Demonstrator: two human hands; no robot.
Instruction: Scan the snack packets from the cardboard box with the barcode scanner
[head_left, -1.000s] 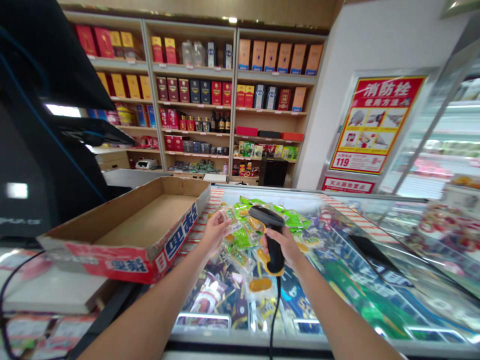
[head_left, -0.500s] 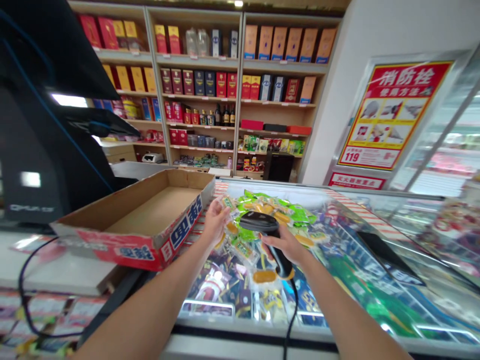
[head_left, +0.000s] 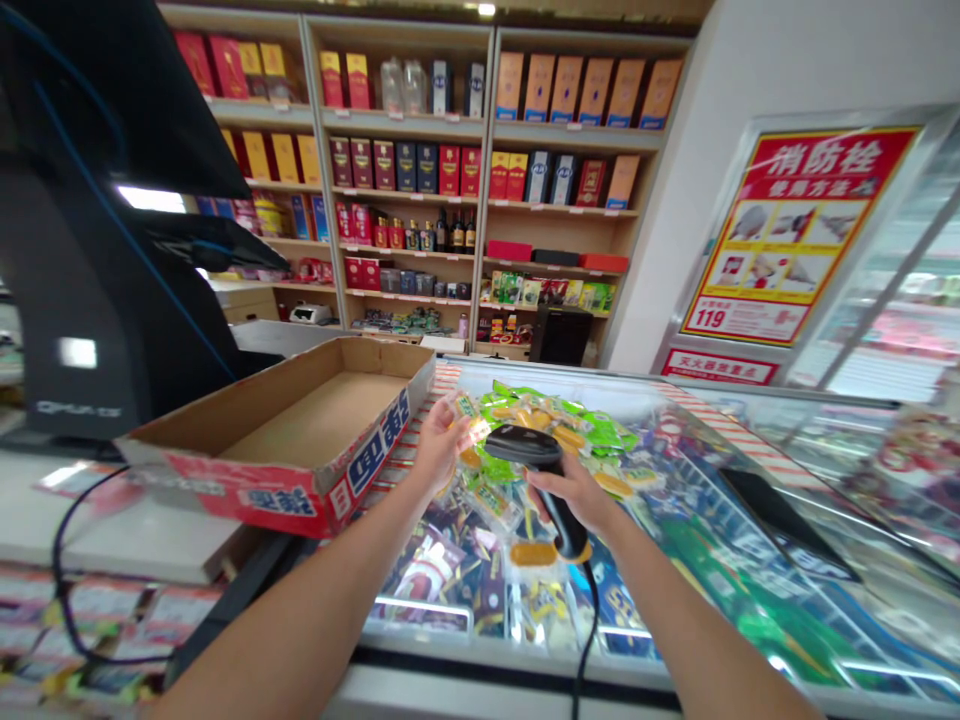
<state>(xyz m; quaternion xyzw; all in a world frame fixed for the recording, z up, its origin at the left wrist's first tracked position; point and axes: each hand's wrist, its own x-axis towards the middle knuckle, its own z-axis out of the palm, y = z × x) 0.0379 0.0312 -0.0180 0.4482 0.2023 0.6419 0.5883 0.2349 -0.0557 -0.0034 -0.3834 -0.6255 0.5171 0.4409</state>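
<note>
My right hand (head_left: 574, 497) is wrapped around the handle of a black barcode scanner (head_left: 525, 447), whose head faces left and whose cord hangs down toward me. Pinched in my left hand (head_left: 441, 437) is a small clear snack packet (head_left: 468, 408) with a green and yellow label, held just left of the scanner head. Behind and below both hands, a pile of green and clear snack packets (head_left: 600, 430) with orange-yellow contents lies on the glass freezer top (head_left: 480, 625). One orange-yellow packet (head_left: 534, 553) rests nearer me, under the scanner handle.
An open cardboard box (head_left: 322, 500) stands on the left, close to my left forearm. Beyond it rises a black checkout terminal (head_left: 112, 260). A dark phone-like slab (head_left: 784, 520) lies on the glass at right. Shelves of boxed bottles (head_left: 405, 165) line the back wall.
The whole view has shifted slightly right. Both hands keep their grips, and the packet remains beside the scanner head at nearly the same spot.
</note>
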